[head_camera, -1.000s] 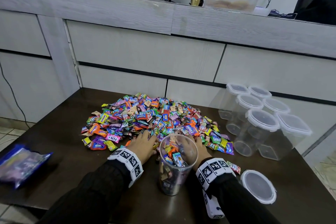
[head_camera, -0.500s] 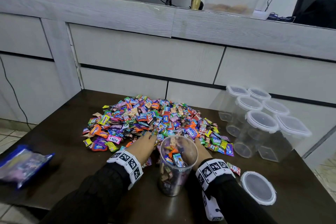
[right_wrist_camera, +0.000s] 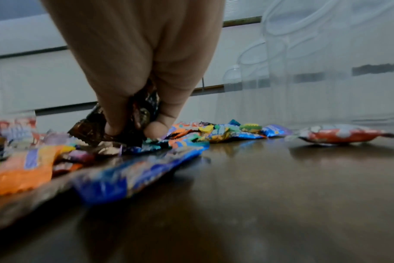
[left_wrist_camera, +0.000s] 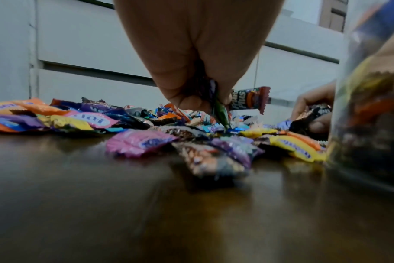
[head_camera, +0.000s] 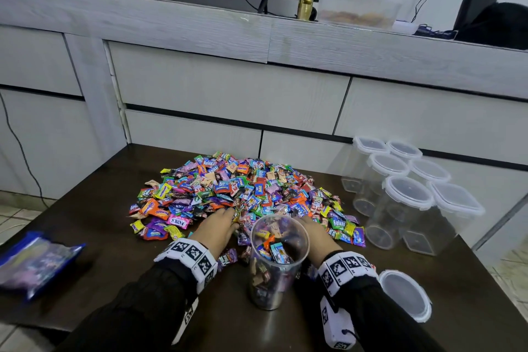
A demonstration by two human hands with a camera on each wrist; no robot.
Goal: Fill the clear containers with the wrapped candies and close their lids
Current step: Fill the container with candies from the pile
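open container (head_camera: 276,260) before candy pile (head_camera: 243,188); lid (head_camera: 404,294) right.

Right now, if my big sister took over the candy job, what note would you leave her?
Left hand: pinching wrapped candies at the pile's near edge.
Right hand: gripping dark-wrapped candies beside the open container.
Open container: upright between the hands, partly filled; its lid lies to the right on the table.
Six lidded containers stand empty, far right.
Left: drop both handfuls in, top up, snap the lid, then fill the rest.

Dark wooden tabletop (head_camera: 103,226), blue plastic bag (head_camera: 34,263) at its left edge, grey drawer fronts (head_camera: 228,88) behind the tabletop, tiled floor (head_camera: 17,214) left of it.
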